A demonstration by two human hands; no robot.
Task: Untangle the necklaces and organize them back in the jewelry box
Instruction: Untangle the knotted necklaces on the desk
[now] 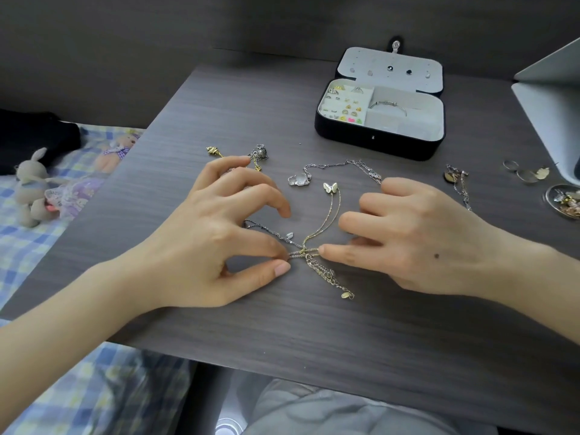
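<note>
Tabletop (282,324): dark wood-grain surface, matte. Its left edge runs diagonally beside the bed, and its near edge crosses above the lap. A broad bare stretch lies between the hands and the near edge.
Tangled chains (303,254): thin gold and silver strands crossing in one knot at mid-tabletop between the two hands, with loose ends trailing toward the near edge.
Left grip (213,240): thumb and forefinger are closed in a pinch on the chains at the knot's left side. The other fingers are arched above the surface.
Right grip (417,243): the forefinger is stretched out with its tip pressing the chains at the knot's right side. The remaining fingers are loosely bent and hold nothing visible.
Butterfly pendant (330,187): pale and shiny, lying flat beyond the knot on a gold strand.
Clear pendant (298,180): glassy and rounded, just left of the butterfly on a silver chain.
Jewelry box (376,142): a black rounded case at the far right, open, with a pale lining. It stands well apart from the hands.
Bracelet (387,105): a silver band in the box's right compartment.
Separate necklace (461,183): a dark chain lying right of the right hand.
Glass dish (565,199): at the right edge, holding small trinkets.
Bed (47,246): blue checked sheet.
Plush rabbit (29,189): grey and soft, lying on the bed.
</note>
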